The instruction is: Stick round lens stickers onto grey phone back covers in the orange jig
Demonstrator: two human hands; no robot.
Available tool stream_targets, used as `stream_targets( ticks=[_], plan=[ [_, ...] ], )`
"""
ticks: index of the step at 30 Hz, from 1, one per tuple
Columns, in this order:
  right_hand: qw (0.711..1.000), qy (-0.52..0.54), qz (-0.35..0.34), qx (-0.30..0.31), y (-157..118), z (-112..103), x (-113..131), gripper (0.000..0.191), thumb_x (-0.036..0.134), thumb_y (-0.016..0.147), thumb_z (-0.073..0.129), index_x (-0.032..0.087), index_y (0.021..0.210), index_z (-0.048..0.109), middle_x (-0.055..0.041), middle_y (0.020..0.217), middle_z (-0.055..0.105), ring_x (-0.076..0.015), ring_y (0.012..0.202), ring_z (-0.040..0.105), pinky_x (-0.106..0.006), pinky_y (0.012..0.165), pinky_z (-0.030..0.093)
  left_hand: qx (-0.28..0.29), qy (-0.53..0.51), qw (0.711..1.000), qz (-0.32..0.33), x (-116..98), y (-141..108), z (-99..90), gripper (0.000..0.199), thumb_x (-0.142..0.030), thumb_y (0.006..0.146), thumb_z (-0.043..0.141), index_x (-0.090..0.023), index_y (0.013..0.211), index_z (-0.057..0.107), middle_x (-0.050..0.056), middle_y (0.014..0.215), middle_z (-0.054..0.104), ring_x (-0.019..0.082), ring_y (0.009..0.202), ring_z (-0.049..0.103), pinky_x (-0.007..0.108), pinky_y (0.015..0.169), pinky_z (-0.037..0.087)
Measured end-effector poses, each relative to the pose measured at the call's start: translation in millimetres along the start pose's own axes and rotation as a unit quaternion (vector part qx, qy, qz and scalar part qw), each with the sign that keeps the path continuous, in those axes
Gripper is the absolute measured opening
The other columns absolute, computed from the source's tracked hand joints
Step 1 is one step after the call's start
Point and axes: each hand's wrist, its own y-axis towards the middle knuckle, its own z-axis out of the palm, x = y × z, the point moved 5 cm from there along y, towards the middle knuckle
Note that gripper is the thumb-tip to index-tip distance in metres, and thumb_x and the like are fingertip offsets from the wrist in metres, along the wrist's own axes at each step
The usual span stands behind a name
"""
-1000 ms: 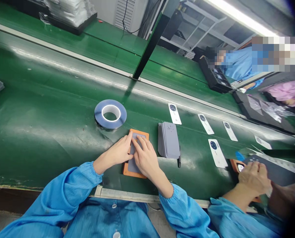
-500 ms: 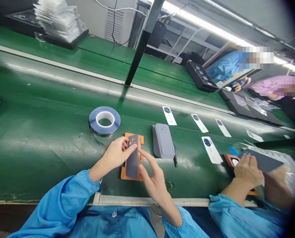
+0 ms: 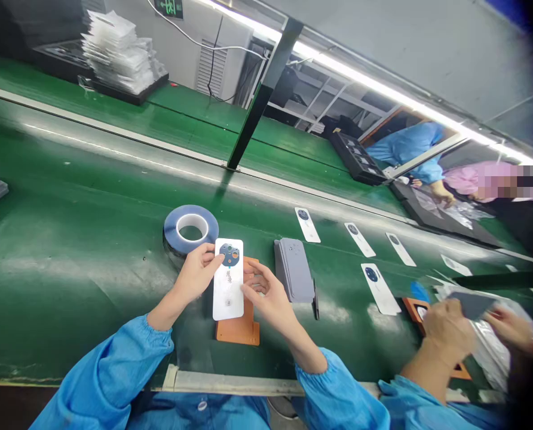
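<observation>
Between my two hands is a phone back cover point(image 3: 229, 292), its white face up, with a dark round camera patch near the top. My left hand point(image 3: 199, 269) pinches the upper left edge, the thumb lying on the patch. At the right edge, the thumb and fingers of my right hand point(image 3: 269, 295) grip the cover. Beneath it lies an orange fixture point(image 3: 237, 334), partly hidden by the cover. A roll of blue tape point(image 3: 172, 230) rests just behind my left hand. To the right of my right hand stands a stack of grey covers point(image 3: 299, 272).
A dark pen-like tool point(image 3: 315, 301) lies beside the stack. Several white covers, one of them nearby point(image 3: 380, 289), are spread to the right. There a co-worker's hands point(image 3: 450, 328) handle a grey sheet over another orange fixture point(image 3: 413, 310). A metal post point(image 3: 253, 125) rises behind.
The cover lay grey side up in the orange fixture under my hands. It is now lifted off and turned over, white face up. The camera view has tilted upward slightly.
</observation>
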Motion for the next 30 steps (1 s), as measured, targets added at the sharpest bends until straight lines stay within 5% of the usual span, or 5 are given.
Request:
stream_targets(
  ticks=[4,11,16,23,30],
  plan=[
    [0.998,0.028,0.014,0.047,45.7,-14.0,11.5,0.042,0.030,0.078,0.075,0.014,0.116,0.068,-0.0061,0.086,0.073,-0.0173,0.073,0.069,-0.030,0.066,0.057,-0.050,0.010,0.998,0.024,-7.6,-1.5,-7.4,0.049,-0.044,0.087,0.069,-0.015,0.124,0.057,0.013,0.102,0.078,0.025,0.086,0.076,0.031,0.066,0.060],
    [0.981,-0.136,0.032,-0.135,180.1,-68.2,18.5,0.042,0.016,0.075,0.064,0.006,0.116,0.069,-0.0127,0.094,0.077,-0.0152,0.067,0.068,-0.026,0.062,0.055,-0.097,0.119,0.985,0.084,-20.0,-6.9,-16.6,0.048,-0.036,0.089,0.065,-0.017,0.132,0.058,0.012,0.108,0.075,0.023,0.097,0.074,0.030,0.070,0.061],
    [0.953,-0.243,0.047,-0.177,216.6,-83.0,21.6,0.033,0.014,0.073,0.065,0.007,0.105,0.073,-0.0158,0.096,0.077,-0.0230,0.087,0.072,-0.033,0.082,0.056,-0.099,0.100,0.985,0.104,-22.9,-4.7,-20.8,0.035,-0.036,0.091,0.062,-0.017,0.120,0.061,0.009,0.095,0.075,0.022,0.088,0.075,0.028,0.065,0.059],
    [0.936,-0.326,-0.005,-0.130,166.9,-61.2,36.2,0.033,0.028,0.082,0.067,0.013,0.111,0.074,-0.0156,0.118,0.073,-0.0274,0.108,0.068,-0.041,0.101,0.048,-0.117,0.041,0.975,0.183,-52.8,-25.3,-32.1,0.029,-0.041,0.093,0.062,-0.017,0.111,0.064,0.005,0.087,0.072,0.017,0.073,0.074,0.024,0.057,0.056],
    [0.937,-0.306,-0.134,0.108,43.8,39.0,46.3,0.034,0.036,0.092,0.062,0.019,0.119,0.070,-0.0088,0.106,0.076,-0.0219,0.093,0.072,-0.036,0.088,0.055,-0.318,0.228,0.912,0.124,-45.2,-87.1,-84.7,0.036,-0.049,0.087,0.068,-0.018,0.104,0.066,0.001,0.076,0.066,0.013,0.059,0.060,0.025,0.057,0.049]
  ],
)
